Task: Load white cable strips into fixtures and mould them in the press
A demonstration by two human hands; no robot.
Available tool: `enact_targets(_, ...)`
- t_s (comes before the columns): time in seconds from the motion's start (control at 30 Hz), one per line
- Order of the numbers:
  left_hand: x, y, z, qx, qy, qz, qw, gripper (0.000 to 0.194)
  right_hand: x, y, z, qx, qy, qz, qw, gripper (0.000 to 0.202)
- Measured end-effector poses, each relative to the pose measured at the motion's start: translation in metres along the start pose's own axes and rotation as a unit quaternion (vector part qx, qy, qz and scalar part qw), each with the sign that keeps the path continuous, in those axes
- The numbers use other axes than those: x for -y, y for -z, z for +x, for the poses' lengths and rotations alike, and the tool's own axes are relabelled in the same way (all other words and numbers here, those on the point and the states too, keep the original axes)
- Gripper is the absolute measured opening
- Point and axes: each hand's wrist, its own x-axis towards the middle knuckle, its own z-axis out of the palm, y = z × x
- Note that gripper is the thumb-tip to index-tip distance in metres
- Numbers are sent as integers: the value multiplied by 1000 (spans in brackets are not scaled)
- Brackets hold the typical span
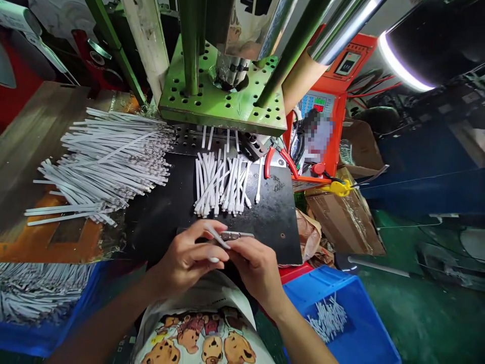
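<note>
Above my lap, my left hand (193,253) holds a short white cable strip (216,236) between its fingers. My right hand (257,263) pinches the lower end of the same strip, its fingertips close to those of my left hand. Just behind the hands lies a small metal block (235,235) at the edge of the black work surface (151,217). Beyond it, several white cables with connector ends (220,187) lie in a loose bunch. A larger heap of white strips (117,156) covers the left side of the bench.
A green press (227,108) stands over the bench's back. Red-handled pliers (280,157) lie beside an orange control box (337,131). Blue bins holding white pieces stand at lower right (364,303) and lower left (81,303). Cardboard boxes (343,217) are at the right.
</note>
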Motion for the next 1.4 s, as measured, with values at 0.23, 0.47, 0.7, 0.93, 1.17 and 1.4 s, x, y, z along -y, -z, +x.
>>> enact_targets(0.23, 30, -1, -4, -68, -72, 156, 983, 20, -22, -11, 6, -105, 74, -21, 991, 20)
enact_targets(0.47, 32, -7, -4, -31, -59, 222, 973, 5, -23, -14, 12, -73, 140, -86, 984, 21)
enact_targets(0.7, 25, -8, -7, -6, -77, 308, 948, 15, -26, -2, 19, -14, 183, -100, 978, 23)
enact_targets(0.93, 26, 35, 0, -25, -75, 364, 928, 13, 12, 14, 93, 188, 147, -91, 967, 30)
enact_targets(1.17, 23, 83, -8, -180, 74, 302, 933, 11, 43, -82, 198, 195, 46, -162, 966, 17)
enact_targets(1.4, 34, 64, -10, -216, 382, -167, 883, 49, 46, -73, 188, 266, -1, -50, 963, 8)
